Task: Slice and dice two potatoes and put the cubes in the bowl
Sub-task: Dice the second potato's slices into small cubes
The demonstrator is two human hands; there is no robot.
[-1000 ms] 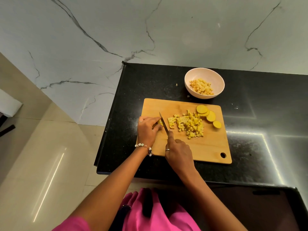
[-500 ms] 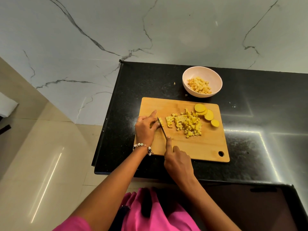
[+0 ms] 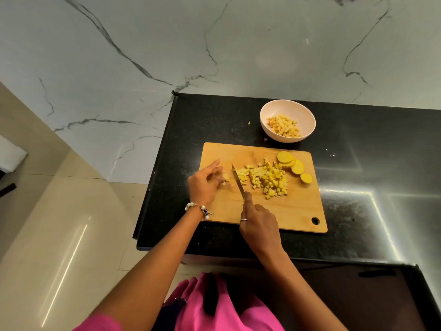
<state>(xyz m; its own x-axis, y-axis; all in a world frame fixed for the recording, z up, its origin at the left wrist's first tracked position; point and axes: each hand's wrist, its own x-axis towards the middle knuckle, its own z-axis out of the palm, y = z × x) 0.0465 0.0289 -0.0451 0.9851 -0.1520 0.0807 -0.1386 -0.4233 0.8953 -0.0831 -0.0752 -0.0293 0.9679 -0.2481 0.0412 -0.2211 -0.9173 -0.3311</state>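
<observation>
A wooden cutting board lies on the black counter. A pile of yellow potato cubes sits in its middle, and three round potato slices lie at its far right. My right hand grips a knife, blade tip pointing away, just left of the pile. My left hand rests on the board left of the blade, blurred, fingers spread around a small potato piece. A white bowl behind the board holds potato cubes.
The black counter ends at an edge on the left and in front, with tiled floor below. A marble wall rises behind the bowl. A stray potato bit lies on the counter left of the bowl.
My left hand has loosened from pinching the potato piece and its fingers have spread. The knife has stayed just right of that hand.
</observation>
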